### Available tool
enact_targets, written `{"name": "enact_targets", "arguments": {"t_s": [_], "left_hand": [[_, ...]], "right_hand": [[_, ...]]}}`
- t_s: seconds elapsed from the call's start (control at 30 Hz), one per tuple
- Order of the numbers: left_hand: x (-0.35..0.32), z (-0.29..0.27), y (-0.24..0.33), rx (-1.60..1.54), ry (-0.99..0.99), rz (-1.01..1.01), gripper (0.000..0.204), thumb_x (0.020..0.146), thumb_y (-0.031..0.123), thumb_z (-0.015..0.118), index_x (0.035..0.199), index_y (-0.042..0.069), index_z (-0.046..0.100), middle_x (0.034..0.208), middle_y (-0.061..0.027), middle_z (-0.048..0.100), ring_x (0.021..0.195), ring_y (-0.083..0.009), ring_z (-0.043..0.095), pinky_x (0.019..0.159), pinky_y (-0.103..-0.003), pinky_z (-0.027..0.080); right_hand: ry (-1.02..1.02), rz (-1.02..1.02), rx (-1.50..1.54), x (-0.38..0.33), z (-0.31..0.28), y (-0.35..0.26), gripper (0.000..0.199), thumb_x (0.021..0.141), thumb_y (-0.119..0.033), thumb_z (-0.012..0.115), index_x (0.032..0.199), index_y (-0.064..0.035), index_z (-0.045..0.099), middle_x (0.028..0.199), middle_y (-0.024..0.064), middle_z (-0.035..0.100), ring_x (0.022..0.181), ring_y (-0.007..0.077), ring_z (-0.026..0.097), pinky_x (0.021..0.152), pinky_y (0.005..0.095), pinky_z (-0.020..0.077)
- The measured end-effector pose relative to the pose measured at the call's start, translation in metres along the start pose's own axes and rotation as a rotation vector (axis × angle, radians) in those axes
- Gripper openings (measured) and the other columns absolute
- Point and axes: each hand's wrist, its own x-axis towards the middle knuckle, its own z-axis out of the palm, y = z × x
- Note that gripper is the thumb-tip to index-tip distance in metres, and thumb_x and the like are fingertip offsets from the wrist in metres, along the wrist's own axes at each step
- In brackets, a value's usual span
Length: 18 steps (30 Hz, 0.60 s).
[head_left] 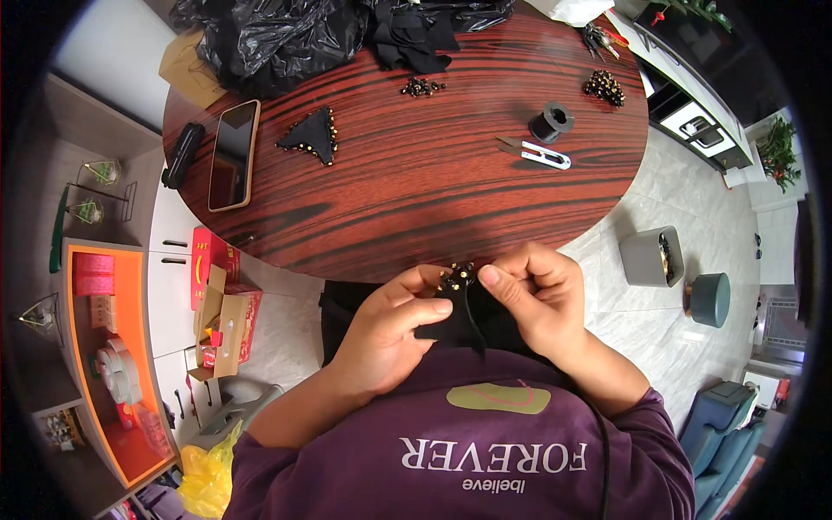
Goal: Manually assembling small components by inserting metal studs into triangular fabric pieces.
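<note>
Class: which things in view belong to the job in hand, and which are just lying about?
Likely job things:
- beaded black cloth in the left hand
- roughly triangular black beaded cloth
- black cylindrical spool
- white-handled metal snips
- loose black-and-gold round beads

Probably just lying about:
- dark rectangular phone
- yellow plastic bag
- grey bin

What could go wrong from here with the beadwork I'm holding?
1. The left hand holds the black beaded piece over the lap, past the table edge, so any bead that slips off might fall to the floor.
2. The loose beads lie in an open heap beside the crumpled black cloth; dragging that cloth could scatter them.
3. The phone lies close to the table's edge, so a knock might tip it off.
</note>
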Motion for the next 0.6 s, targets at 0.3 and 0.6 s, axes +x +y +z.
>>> {"name": "enact_targets", "arguments": {"t_s": [0.3, 0.6], "left_hand": [[0.006, -0.013, -0.01, 0.066, -0.115, 0.051, 0.013, 0.09, 0.004, 0.06, 0.103, 0.001, 0.062, 0.087, -0.0058, 0.061, 0.079, -0.0101, 0.052, 0.074, -0.022, 0.041], [0.001, -0.009, -0.02, 0.252, 0.068, 0.2, 0.019, 0.083, 0.0, 0.07, 0.101, 0.002, 0.067, 0.084, -0.0007, 0.06, 0.07, -0.003, 0.046, 0.061, -0.013, 0.034]], "right_hand": [[-0.11, -0.128, -0.112, -0.006, -0.01, 0.005, 0.012, 0.083, 0.003, 0.066, 0.073, -0.0012, 0.06, 0.057, -0.0024, 0.05, 0.046, 0.0033, 0.034, 0.042, 0.019, 0.0272], [-0.117, -0.038, -0.149, -0.017, -0.012, 0.009, 0.012, 0.082, 0.003, 0.068, 0.073, -0.0015, 0.061, 0.056, -0.0029, 0.048, 0.046, 0.0037, 0.033, 0.042, 0.0192, 0.0268]]}}
